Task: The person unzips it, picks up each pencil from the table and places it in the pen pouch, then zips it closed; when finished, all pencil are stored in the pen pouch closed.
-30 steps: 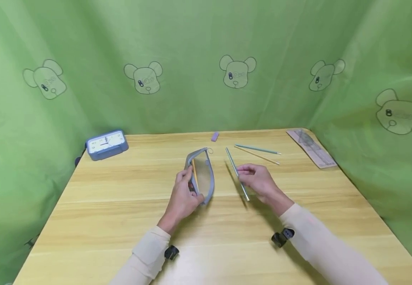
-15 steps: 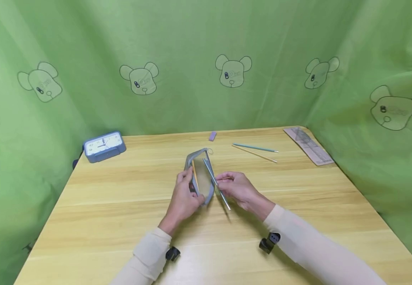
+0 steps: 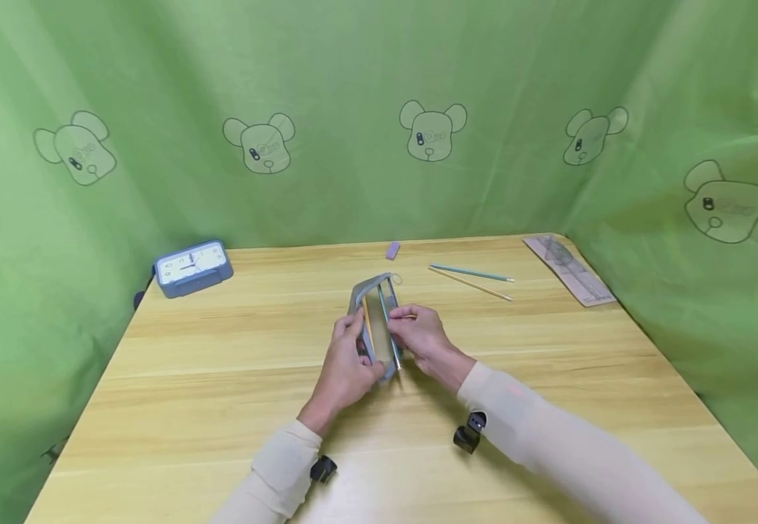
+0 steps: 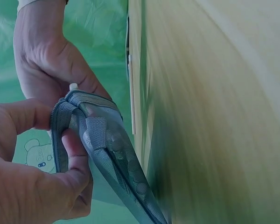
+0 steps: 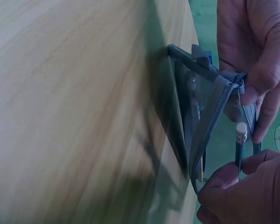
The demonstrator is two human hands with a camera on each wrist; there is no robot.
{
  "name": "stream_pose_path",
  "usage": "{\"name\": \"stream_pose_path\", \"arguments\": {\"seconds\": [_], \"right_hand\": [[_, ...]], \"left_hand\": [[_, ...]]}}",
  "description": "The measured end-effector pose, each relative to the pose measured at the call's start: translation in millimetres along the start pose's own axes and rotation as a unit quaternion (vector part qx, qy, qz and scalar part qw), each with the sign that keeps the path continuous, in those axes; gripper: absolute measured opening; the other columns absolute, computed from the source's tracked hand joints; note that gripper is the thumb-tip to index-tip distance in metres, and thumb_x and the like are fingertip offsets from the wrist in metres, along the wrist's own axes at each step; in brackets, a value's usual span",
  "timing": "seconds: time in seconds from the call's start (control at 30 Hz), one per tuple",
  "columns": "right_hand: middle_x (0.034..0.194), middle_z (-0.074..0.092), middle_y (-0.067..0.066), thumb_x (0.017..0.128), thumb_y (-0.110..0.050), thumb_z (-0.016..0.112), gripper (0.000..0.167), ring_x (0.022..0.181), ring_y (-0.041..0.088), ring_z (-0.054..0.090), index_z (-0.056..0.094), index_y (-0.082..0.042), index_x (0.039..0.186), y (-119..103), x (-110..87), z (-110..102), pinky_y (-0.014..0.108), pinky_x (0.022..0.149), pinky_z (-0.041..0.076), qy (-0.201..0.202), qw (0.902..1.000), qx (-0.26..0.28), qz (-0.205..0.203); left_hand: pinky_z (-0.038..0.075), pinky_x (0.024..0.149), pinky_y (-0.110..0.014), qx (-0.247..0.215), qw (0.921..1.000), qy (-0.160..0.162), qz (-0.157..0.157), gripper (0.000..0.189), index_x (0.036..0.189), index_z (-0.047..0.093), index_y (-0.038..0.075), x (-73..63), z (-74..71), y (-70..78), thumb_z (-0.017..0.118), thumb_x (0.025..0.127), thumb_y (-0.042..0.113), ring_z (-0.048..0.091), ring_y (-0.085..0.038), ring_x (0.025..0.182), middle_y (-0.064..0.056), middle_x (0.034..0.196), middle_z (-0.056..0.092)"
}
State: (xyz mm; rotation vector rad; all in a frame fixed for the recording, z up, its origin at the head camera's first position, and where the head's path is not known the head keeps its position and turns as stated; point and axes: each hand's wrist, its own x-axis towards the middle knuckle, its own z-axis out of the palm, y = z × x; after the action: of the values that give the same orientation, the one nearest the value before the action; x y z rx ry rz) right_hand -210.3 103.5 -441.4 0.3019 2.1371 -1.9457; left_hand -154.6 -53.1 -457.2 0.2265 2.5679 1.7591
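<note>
A grey zippered pencil case (image 3: 357, 295) stands unzipped near the middle of the table. My left hand (image 3: 346, 364) grips its near-left rim, with the thumb on the edge in the left wrist view, where the mesh side (image 4: 112, 144) shows. Inside, a yellow-orange pencil (image 3: 369, 324) leans along the left wall. My right hand (image 3: 421, 336) pinches a teal pencil (image 3: 383, 302) between thumb and fingers at the case's right rim. This pencil overlaps the opening, its white eraser end (image 5: 241, 128) towards me.
Behind the case lies a purple eraser (image 3: 393, 250). Right of it are a teal pencil (image 3: 473, 273) and a yellow pencil (image 3: 471, 283). A pink ruler set (image 3: 569, 269) lies at the back right, a blue clock (image 3: 193, 268) at the back left. Green curtain (image 3: 353, 196) surrounds the table.
My right hand has carried the teal pencil leftwards from beside the case to over its opening. The left hand and case have shifted slightly right.
</note>
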Motion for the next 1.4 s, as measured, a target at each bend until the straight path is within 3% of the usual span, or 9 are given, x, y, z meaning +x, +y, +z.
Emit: {"name": "stream_pose_path", "arguments": {"seconds": [0.23,0.57,0.83,0.97,1.07,1.17,1.23,1.3,1.4], "right_hand": [[0.087,0.066,0.002,0.091,0.004,0.067,0.021,0.076,0.014,0.061,0.071,0.004,0.112,2.6,3.5,16.2,0.021,0.068,0.054,0.038,0.9984,-0.032,-0.026],[0.089,0.066,0.003,0.091,0.002,0.073,0.012,0.081,0.015,0.060,0.072,0.000,0.103,5.9,1.1,32.1,0.025,0.075,0.056,0.062,0.9953,-0.066,-0.035],[0.100,0.069,0.009,0.093,0.007,0.069,0.018,0.087,0.016,0.061,0.070,0.006,0.111,8.0,-4.0,14.3,0.034,0.088,0.061,0.040,0.9957,-0.061,-0.056],[0.106,0.070,0.012,0.095,0.006,0.067,0.018,0.094,0.019,0.064,0.069,0.006,0.113,11.0,4.1,-10.3,0.035,0.094,0.061,0.025,0.9902,-0.102,-0.092],[0.114,0.072,0.018,0.095,0.005,0.066,0.022,0.103,0.026,0.067,0.069,0.004,0.118,13.4,20.0,-39.1,0.038,0.098,0.062,0.005,0.9669,-0.206,-0.150],[0.126,0.071,0.021,0.096,0.003,0.067,0.030,0.117,0.034,0.067,0.068,0.002,0.126,16.4,43.0,-75.4,0.047,0.107,0.060,-0.003,0.9184,-0.326,-0.224],[0.133,0.068,0.023,0.097,0.002,0.067,0.035,0.126,0.040,0.064,0.066,0.001,0.132,17.7,59.0,-100.9,0.056,0.112,0.055,-0.003,0.8895,-0.379,-0.256],[0.139,0.065,0.024,0.098,0.000,0.067,0.038,0.132,0.044,0.060,0.064,0.000,0.136,17.7,73.3,-125.0,0.062,0.116,0.050,-0.001,0.8747,-0.403,-0.269],[0.144,0.062,0.027,0.099,0.000,0.067,0.041,0.137,0.048,0.056,0.062,0.002,0.140,14.8,89.9,-155.2,0.066,0.119,0.045,0.000,0.8693,-0.413,-0.272]], "left_hand": [[0.053,0.066,-0.014,0.014,0.9998,-0.004,0.015,0.106,0.169,0.022,-0.003,0.1,1.5,0.5,0.074,0.077,-0.008,0.059,-0.017,0.091,-0.022,0.165,0.034],[0.052,0.067,-0.014,0.020,0.9996,0.001,0.022,0.103,0.169,0.021,-0.004,0.3,-1.2,-2.2,0.072,0.079,-0.005,0.061,-0.018,0.093,-0.023,0.164,0.035],[0.059,0.075,-0.017,0.007,0.9999,0.009,-0.002,0.108,0.170,0.022,0.001,2.4,-4.0,-0.9,0.077,0.078,-0.008,0.061,-0.024,0.106,-0.020,0.166,0.035],[0.059,0.074,-0.018,-0.002,0.9999,0.011,-0.004,0.109,0.170,0.023,0.002,2.4,-6.0,-0.5,0.078,0.077,-0.010,0.061,-0.024,0.103,-0.019,0.165,0.035],[0.058,0.073,-0.017,-0.007,0.9999,0.012,-0.005,0.109,0.170,0.023,0.002,1.6,-7.7,0.3,0.077,0.076,-0.011,0.060,-0.023,0.100,-0.020,0.164,0.036],[0.057,0.072,-0.016,-0.006,0.9999,0.011,-0.005,0.108,0.170,0.024,0.003,0.2,-8.6,0.3,0.077,0.077,-0.011,0.058,-0.022,0.100,-0.019,0.162,0.037],[0.056,0.071,-0.016,-0.004,1.0000,0.006,-0.006,0.108,0.170,0.024,0.004,-0.8,-8.9,-0.5,0.076,0.078,-0.011,0.057,-0.021,0.100,-0.019,0.162,0.037],[0.056,0.071,-0.016,0.000,1.0000,0.003,-0.007,0.108,0.171,0.024,0.005,-1.5,-9.1,-1.2,0.076,0.078,-0.010,0.056,-0.021,0.100,-0.019,0.162,0.037],[0.056,0.072,-0.016,0.002,1.0000,0.002,-0.008,0.108,0.171,0.024,0.006,-1.9,-9.5,-2.3,0.077,0.078,-0.009,0.056,-0.022,0.103,-0.019,0.162,0.038]]}}
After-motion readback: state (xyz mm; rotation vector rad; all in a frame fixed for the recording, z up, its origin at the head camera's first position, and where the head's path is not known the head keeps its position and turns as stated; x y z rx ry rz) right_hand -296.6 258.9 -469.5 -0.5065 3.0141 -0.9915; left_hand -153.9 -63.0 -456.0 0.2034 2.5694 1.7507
